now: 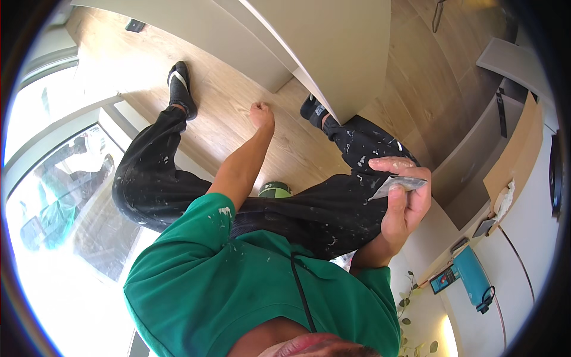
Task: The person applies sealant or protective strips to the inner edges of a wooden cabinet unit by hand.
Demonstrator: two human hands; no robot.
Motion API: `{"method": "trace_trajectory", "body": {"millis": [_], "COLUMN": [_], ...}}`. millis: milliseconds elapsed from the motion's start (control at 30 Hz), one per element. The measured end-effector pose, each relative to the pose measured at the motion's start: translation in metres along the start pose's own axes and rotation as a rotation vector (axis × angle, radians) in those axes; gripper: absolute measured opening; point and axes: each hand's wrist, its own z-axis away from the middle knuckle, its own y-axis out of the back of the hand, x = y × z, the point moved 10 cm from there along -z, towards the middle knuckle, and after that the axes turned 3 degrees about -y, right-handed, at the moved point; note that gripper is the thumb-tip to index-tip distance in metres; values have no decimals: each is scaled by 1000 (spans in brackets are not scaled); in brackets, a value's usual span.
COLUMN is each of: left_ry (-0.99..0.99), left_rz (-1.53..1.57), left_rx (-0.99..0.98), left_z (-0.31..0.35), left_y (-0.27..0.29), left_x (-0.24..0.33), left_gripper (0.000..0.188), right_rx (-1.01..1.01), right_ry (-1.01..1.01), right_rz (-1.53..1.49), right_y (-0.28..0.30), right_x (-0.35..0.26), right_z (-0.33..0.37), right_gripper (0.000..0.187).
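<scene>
My right hand grips a flat metal filling blade between thumb and fingers, above my right thigh. Whitish paste coats its fingers. My left hand is closed in a fist over the wood floor, left of my right foot. Whether anything is inside the fist is hidden. Ahead of it stands a tall beige panel, its edge coming down by my right knee. Between my thighs, partly hidden, sits a small green and pale tub.
At right are an open grey cabinet and a cardboard strip. A teal bottle lies near a small screen device. Leafy stems hang at the lower right. A glazed door is on my left.
</scene>
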Motion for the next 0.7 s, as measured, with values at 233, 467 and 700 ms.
{"method": "trace_trajectory", "body": {"millis": [233,467,700], "left_ry": [-91,-43,-181], "left_rz": [172,64,-98], "left_rx": [-168,-149,-107], "left_z": [-2,-5,-6], "left_y": [-19,-24,-30], "left_x": [16,35,37], "left_gripper": [23,22,17], "right_rx": [-16,-4,-8], "right_ry": [32,27,52], "right_rz": [22,46,89], "right_y": [-6,-5,-9], "right_x": [-5,-4,-10], "right_z": [0,-1,-4], "right_gripper": [21,21,20]}}
